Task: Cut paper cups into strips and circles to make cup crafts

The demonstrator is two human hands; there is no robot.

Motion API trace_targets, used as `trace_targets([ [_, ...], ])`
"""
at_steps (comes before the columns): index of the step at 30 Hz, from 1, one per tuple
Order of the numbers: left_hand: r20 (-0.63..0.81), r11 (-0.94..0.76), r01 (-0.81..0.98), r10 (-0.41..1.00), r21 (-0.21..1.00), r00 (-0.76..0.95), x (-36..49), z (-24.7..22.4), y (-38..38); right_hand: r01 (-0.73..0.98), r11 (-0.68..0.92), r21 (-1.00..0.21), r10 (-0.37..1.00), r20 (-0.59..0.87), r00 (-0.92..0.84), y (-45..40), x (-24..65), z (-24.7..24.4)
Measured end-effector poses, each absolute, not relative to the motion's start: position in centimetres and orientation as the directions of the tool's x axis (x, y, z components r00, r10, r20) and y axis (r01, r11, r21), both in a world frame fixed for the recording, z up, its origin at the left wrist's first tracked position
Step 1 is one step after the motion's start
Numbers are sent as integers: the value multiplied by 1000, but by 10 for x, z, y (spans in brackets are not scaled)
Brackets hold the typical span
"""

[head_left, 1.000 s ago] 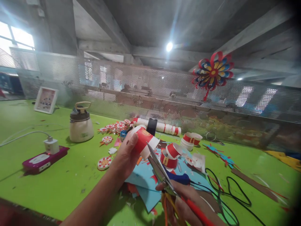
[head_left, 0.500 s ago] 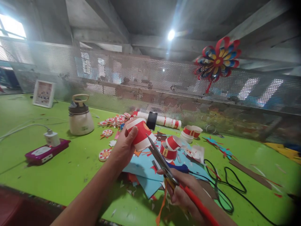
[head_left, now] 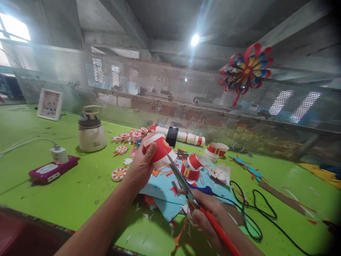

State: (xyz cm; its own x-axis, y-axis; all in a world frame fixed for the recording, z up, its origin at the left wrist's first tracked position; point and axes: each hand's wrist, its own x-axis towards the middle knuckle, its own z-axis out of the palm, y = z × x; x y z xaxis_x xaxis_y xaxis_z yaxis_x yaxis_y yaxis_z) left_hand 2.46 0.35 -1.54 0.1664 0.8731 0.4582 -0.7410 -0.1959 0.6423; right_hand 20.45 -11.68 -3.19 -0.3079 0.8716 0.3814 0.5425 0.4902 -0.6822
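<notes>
My left hand [head_left: 142,161] grips a red and white paper cup [head_left: 160,151], tilted, with the thumb pressed on its side. In my right hand [head_left: 204,213] is a pair of scissors [head_left: 183,183] with red handles, its blade tip against or very near the cup's lower right edge. The fingers around the handles are partly hidden. Below the hands lie blue paper sheets [head_left: 160,193] scattered with scraps. Just right of the blades, a cut cup piece [head_left: 196,162] rests on another red cup [head_left: 189,173]. A blue-handled tool [head_left: 201,188] with a black cord lies behind my right hand.
Round red-and-white discs [head_left: 119,174] lie to the left. A cup stack [head_left: 186,137] lies along the back with a phone [head_left: 172,135] against it. Left stand a jug [head_left: 92,133], a purple power strip [head_left: 54,170] and a picture frame [head_left: 50,104]. A black cord [head_left: 255,204] loops at right.
The hands, cup and scissors hold nearly the same place. My right hand and the scissor handles have shifted slightly left. The view has moved a little.
</notes>
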Motion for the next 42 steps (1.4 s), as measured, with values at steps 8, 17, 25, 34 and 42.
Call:
trace_targets([
  [8,466,-200,-737,868,645,172,25,-20,8,598,471,-648,882,365,-299,-117,204,-30],
  [17,449,-193,-719,875,668,182,25,-18,5,495,526,-691,850,411,-328,-113,204,-33],
  [25,445,-196,-735,881,649,159,26,-19,5,517,507,-690,862,390,-325,-114,206,-33],
  [34,445,-196,-730,881,654,162,26,-20,6,546,508,-666,861,378,-340,-113,206,-30],
  [42,428,-158,-722,880,674,207,25,-23,5,544,486,-684,874,366,-320,-114,205,-32],
])
